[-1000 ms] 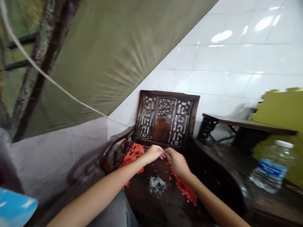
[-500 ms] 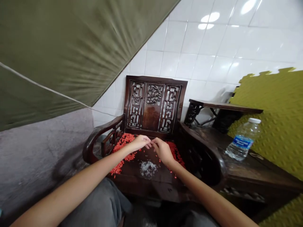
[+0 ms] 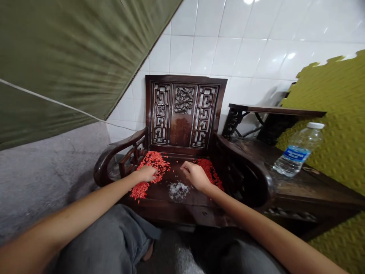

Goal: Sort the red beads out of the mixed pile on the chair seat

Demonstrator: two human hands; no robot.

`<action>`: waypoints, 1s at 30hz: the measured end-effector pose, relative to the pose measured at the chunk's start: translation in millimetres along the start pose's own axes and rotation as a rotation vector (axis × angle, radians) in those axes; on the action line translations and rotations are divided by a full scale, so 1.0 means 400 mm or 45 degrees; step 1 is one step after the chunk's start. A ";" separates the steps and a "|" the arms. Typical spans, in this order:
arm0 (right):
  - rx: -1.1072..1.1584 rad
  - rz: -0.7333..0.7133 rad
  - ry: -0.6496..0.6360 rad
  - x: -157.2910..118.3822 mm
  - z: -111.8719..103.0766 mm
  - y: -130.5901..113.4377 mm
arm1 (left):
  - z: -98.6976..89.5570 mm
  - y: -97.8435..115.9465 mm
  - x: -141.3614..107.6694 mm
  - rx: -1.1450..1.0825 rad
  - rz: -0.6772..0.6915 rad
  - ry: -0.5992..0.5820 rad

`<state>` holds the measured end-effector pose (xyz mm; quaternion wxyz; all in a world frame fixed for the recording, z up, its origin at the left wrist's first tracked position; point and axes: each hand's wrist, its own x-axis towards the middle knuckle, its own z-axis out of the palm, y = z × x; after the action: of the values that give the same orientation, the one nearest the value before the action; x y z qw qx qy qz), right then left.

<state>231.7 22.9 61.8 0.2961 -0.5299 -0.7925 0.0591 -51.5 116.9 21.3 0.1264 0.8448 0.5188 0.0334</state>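
Observation:
A dark carved wooden chair [image 3: 182, 114] holds loose red-orange grains on its seat [image 3: 173, 215]. One heap of grains [image 3: 151, 163] lies at the left and a smaller one [image 3: 207, 171] at the right, with a small whitish pile [image 3: 178, 191] between them. My left hand [image 3: 146, 173] rests on the left heap, its fingertips hidden among the grains. My right hand [image 3: 195, 176] sits on bare seat wood between the right heap and the whitish pile, fingers curled down. Whether either hand holds grains is hidden.
An olive tarp [image 3: 57, 57] and a thin cord [image 3: 54, 101] slant across the upper left above a grey surface [image 3: 48, 163]. White tiles [image 3: 242, 53] rise behind the chair. At the right stand a dark wooden table [image 3: 302, 182] with a water bottle [image 3: 298, 152] and a green foam mat [image 3: 336, 114].
My hands have parted from their fingertips-together position at the chair's middle. The left moved onto the left heap, the right moved slightly down. The view has levelled and shifted.

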 end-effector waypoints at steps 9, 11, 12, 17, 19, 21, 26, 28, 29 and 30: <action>0.039 -0.028 -0.086 -0.012 0.014 0.013 | 0.045 0.030 0.008 0.290 0.102 -0.075; 0.022 -0.036 -0.107 -0.013 0.017 0.010 | 0.049 0.046 0.013 0.312 0.116 -0.086; 0.009 -0.044 -0.114 -0.013 0.018 0.010 | 0.049 0.053 0.015 0.322 0.121 -0.093; -0.025 -0.088 -0.169 -0.014 0.023 0.020 | 0.023 0.082 -0.001 0.402 0.062 -0.130; -0.017 -0.103 -0.188 -0.018 0.028 0.032 | 0.006 0.094 -0.016 0.447 0.007 -0.136; -0.018 -0.101 -0.212 -0.019 0.039 0.052 | -0.010 0.099 -0.025 0.474 -0.040 -0.118; -0.030 -0.118 -0.272 0.001 0.067 0.086 | -0.042 0.093 -0.034 0.474 -0.083 -0.069; -0.042 -0.103 -0.245 0.003 0.059 0.074 | -0.055 0.099 -0.044 0.438 -0.035 -0.017; -0.044 -0.105 -0.225 0.002 0.052 0.065 | -0.061 0.103 -0.049 0.413 0.002 0.020; -0.043 -0.112 -0.207 0.002 0.045 0.055 | -0.066 0.108 -0.053 0.386 0.042 0.065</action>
<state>239.8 36.9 38.6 0.2243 -0.4929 -0.8373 0.0755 -28.8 84.3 59.2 -0.0166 0.8616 0.5069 -0.0217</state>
